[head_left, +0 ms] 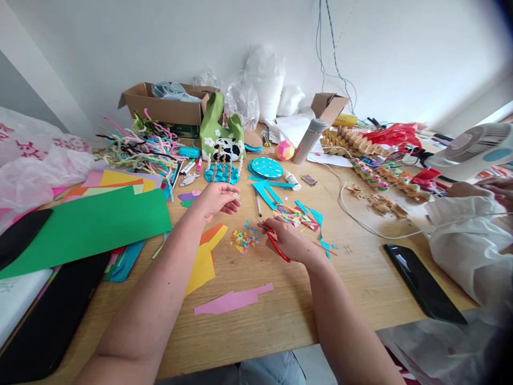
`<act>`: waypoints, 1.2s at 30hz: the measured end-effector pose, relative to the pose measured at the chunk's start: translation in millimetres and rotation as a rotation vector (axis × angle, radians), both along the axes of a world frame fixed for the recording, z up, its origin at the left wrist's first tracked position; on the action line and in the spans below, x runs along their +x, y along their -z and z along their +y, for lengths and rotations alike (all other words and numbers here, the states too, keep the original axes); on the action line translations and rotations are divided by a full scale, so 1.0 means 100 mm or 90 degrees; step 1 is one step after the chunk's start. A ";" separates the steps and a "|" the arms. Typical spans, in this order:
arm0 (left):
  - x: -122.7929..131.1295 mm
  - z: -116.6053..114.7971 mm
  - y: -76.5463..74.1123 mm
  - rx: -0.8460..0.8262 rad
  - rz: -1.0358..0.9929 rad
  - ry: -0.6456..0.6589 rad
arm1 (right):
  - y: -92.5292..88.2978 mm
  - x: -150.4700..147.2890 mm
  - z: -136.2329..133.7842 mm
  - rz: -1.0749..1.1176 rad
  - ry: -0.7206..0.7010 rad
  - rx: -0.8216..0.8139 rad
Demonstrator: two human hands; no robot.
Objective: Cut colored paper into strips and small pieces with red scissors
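My right hand (290, 240) is closed round red-handled scissors (276, 245), blades pointing left toward a small heap of coloured paper bits (241, 240) on the wooden table (360, 272). My left hand (218, 199) hovers above the table to the left, fingers curled together; whether it pinches anything is too small to make out. Between my arms lie a yellow and orange paper piece (204, 259) and a pink paper cut-out (232, 301). Blue paper strips (266, 192) and mixed scraps (294, 216) lie just beyond my right hand.
Green (88, 227) and other coloured sheets lie left, with pipe cleaners (136, 147) behind. A panda bag (222, 139), blue discs (265, 167), a steel flask (308, 140) and boxes (164, 104) stand at the back. A black phone (422, 283), white fan (473, 149) and another person's hands (497, 190) are right.
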State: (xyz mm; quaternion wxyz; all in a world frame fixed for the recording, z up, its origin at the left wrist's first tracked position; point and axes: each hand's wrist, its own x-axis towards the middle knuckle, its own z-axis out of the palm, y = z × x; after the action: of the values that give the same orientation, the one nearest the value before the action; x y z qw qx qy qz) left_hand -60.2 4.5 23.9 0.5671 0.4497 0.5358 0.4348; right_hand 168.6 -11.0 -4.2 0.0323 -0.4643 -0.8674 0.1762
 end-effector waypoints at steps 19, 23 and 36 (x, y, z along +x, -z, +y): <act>0.03 -0.01 -0.02 -0.009 0.012 0.002 | 0.17 -0.30 0.01 0.008 -0.080 0.107; 0.01 -0.01 -0.01 0.005 -0.003 0.002 | 0.10 -0.23 -0.01 0.052 -0.064 0.077; -0.02 0.00 0.00 0.006 0.001 -0.001 | 0.00 -0.12 -0.09 0.007 -0.015 0.051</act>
State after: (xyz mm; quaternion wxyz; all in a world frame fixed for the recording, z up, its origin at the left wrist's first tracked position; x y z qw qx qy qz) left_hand -61.7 4.5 23.9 0.5640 0.4527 0.5345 0.4372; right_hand 156.7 -20.1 -4.2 0.0534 -0.4516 -0.8789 0.1442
